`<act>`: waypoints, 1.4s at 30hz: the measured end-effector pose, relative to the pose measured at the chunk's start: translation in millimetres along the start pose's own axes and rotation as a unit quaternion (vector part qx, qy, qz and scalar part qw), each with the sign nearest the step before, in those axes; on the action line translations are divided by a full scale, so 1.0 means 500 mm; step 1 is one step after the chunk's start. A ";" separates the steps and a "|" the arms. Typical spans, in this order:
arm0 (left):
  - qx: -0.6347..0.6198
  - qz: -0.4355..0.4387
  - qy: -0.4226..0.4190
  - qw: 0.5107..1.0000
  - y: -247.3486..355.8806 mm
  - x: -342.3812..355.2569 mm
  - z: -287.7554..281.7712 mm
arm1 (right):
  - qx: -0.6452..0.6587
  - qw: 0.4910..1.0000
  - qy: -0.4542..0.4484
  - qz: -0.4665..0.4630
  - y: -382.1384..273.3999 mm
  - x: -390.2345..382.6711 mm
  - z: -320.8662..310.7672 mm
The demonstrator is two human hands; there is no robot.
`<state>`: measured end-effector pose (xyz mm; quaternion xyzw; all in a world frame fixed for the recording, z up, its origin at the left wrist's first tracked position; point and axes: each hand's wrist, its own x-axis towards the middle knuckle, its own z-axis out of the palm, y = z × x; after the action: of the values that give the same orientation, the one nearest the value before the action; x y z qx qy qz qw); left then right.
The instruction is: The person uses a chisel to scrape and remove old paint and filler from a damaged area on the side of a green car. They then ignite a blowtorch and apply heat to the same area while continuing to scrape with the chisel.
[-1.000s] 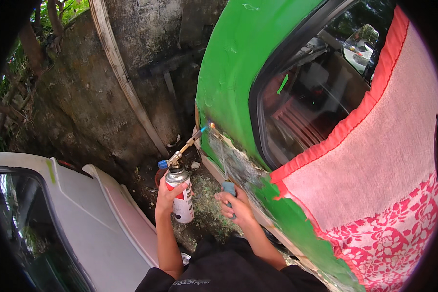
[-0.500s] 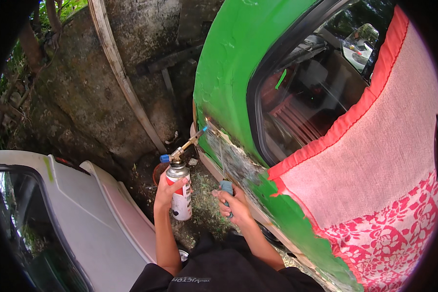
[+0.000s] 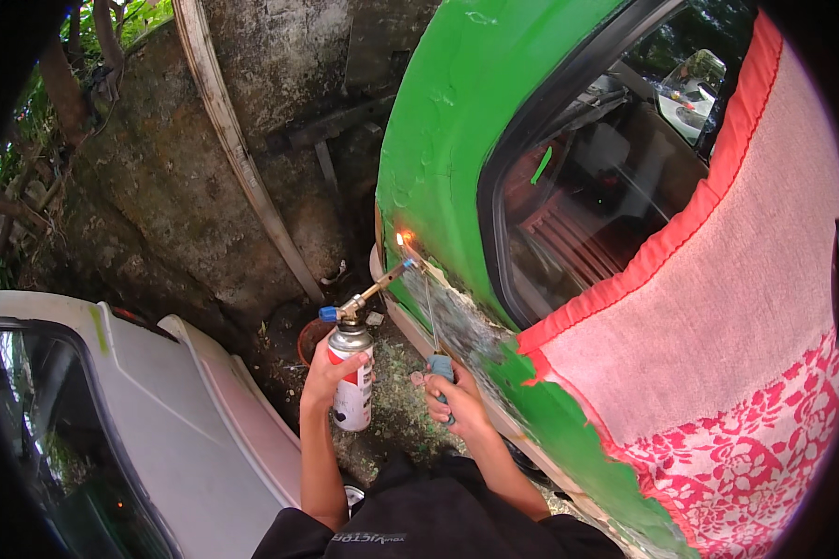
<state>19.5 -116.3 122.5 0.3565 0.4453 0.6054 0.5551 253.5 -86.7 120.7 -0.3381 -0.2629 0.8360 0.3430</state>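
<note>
My left hand (image 3: 323, 377) is wrapped round the white and red canister of a gas torch (image 3: 352, 401). The torch's brass nozzle slants up to the right, its tip close to the green car body panel (image 3: 433, 177). A small orange flame (image 3: 403, 238) burns at the edge of the green paint, just above the nozzle tip. My right hand (image 3: 459, 399) is closed on the grey-blue handle of a thin metal-shafted tool (image 3: 441, 366). Its shaft reaches up to the bare patch (image 3: 466, 317), greyish and rough, below the paint edge; whether the tip touches is unclear.
A pink and red patterned towel (image 3: 718, 307) hangs over the car's side by the window (image 3: 606, 177). Another car, pale grey (image 3: 177, 419), stands close on the left. A stained wall (image 3: 158, 177) with a leaning strip (image 3: 238, 149) and a reddish pot (image 3: 315, 343) are ahead.
An orange flame has flared up at the paint edge. The torch nozzle has shifted slightly right and toward me. My right hand and its tool have shifted slightly the same way.
</note>
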 end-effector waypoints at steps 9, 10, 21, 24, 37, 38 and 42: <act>0.009 0.011 0.038 0.999 0.003 -0.026 -0.014 | 0.000 1.000 0.017 -0.007 -0.002 0.002 0.020; 0.007 0.013 0.042 0.999 0.005 -0.028 -0.026 | -0.006 1.000 0.014 -0.008 -0.005 0.005 0.023; -0.006 -0.005 0.004 1.000 0.021 -0.070 -0.058 | 0.030 0.997 0.056 -0.036 0.040 0.029 0.050; -0.009 -0.011 0.002 1.000 0.013 -0.069 -0.058 | 0.026 0.997 0.052 -0.053 0.052 0.034 0.059; 0.002 -0.013 0.032 0.999 0.004 -0.088 -0.040 | 0.007 0.999 0.040 -0.036 0.029 0.035 0.039; -0.002 -0.007 0.023 1.000 -0.001 -0.076 -0.043 | 0.011 0.998 0.038 -0.038 0.034 0.053 0.049; -0.010 -0.018 0.027 0.999 -0.017 -0.083 -0.035 | 0.012 0.999 0.040 -0.017 0.013 0.007 0.033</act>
<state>11.8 -160.1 110.9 0.3268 0.4606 0.6091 0.5569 236.7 -91.4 125.6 -0.3625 -0.2449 0.8191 0.3709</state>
